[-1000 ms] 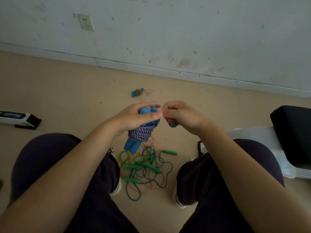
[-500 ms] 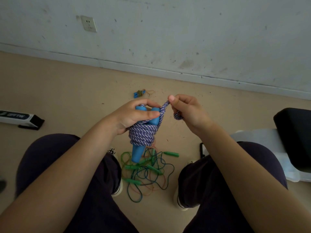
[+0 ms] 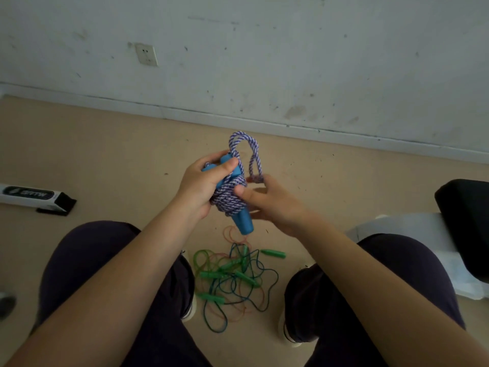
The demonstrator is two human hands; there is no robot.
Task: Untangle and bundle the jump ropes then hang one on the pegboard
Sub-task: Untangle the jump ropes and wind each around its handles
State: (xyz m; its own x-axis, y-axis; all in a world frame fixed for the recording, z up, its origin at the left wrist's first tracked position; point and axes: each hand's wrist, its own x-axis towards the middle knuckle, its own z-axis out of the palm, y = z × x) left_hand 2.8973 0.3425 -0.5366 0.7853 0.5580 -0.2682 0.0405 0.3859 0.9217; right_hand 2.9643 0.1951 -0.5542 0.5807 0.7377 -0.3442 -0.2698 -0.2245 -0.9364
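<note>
While the floor (image 3: pixel 92 160) fills most of the view, a tangle of green-handled ropes (image 3: pixel 232 276) is left lying on it between the feet, near side, likely parked there until the rope in hand is finished. A black-and-white box (image 3: pixel 34 197) is seen at far left and a dark cushion (image 3: pixel 465 223) at right; no pegboard is seen. Held above the tangle is the blue-handled rope bundle (image 3: pixel 232 200), kept off the floor so the cord can be wound. It is gripped by the left hand (image 3: pixel 203 186), fingers curled round the paired blue handles with the thumb pressed on top, so the coils are kept from slipping. A free loop (image 3: pixel 246 152) is left standing up on the far side, probably for tucking or hanging. The loop's lower end is pinched by the right hand (image 3: pixel 275 205); the thumb rests against the coils and the other fingers are spread loosely under them. Bundling is judged nearly done.
</note>
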